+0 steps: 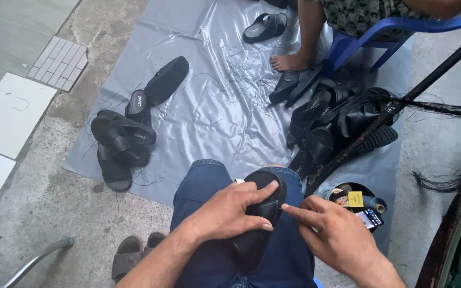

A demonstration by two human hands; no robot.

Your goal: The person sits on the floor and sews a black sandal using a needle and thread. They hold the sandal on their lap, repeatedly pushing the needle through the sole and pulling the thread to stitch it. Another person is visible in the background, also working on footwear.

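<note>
Gripping a black sandal [257, 224] on my lap with left hand [225, 213], right hand [332, 234] pinching at its edge; small pile [121, 141] looks done, bigger pile [337, 122] left.

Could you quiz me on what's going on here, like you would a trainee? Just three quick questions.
1. True or false: the left hand grips the black sandal lying on the person's knee.
2. Where is the bigger heap of sandals? A) by the blue chair B) on the white tiles
3. What covers the ground under the sandals?

Key: 1 true. 2 A. 3 A grey plastic sheet.
</note>
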